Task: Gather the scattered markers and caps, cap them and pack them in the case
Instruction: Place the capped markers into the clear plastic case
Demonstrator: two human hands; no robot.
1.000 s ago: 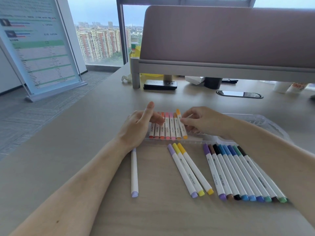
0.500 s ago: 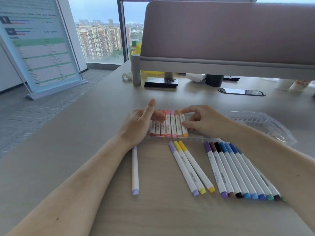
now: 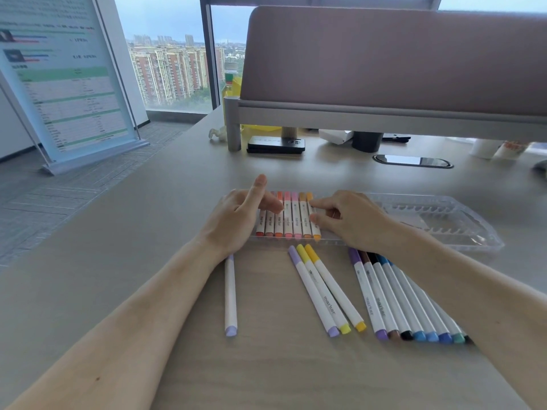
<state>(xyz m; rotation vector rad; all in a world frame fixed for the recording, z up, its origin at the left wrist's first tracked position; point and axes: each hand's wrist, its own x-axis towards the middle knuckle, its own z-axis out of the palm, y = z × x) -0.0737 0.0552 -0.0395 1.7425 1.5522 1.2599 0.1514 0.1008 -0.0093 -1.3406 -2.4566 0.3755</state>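
Note:
A clear plastic case [image 3: 333, 240] lies open on the desk, its lid [image 3: 444, 220] spread out to the right. Several capped markers [image 3: 288, 221], red through pink to orange-yellow, lie side by side in its left end. My left hand [image 3: 233, 220] rests straight fingers across the leftmost ones, thumb raised. My right hand [image 3: 352, 220] touches the rightmost orange-yellow marker [image 3: 309, 199] with index and thumb tips. In front of the case lie a lone lilac marker [image 3: 230, 294], three markers (lilac, yellow, orange-yellow) [image 3: 322, 288] and a row of several purple, brown, black, blue and green ones [image 3: 393, 297], partly under my right forearm.
A raised desk divider [image 3: 384, 110] spans the back. Under it sit a black box [image 3: 276, 145], a dark cup [image 3: 367, 142] and a cable port [image 3: 413, 161]. A standing sign [image 3: 65, 84] is on the floor at left. The desk's left edge runs diagonally.
My right hand has laid the orange-yellow marker flat into the case beside the others. My left hand has stayed on the left markers. The view has shifted slightly.

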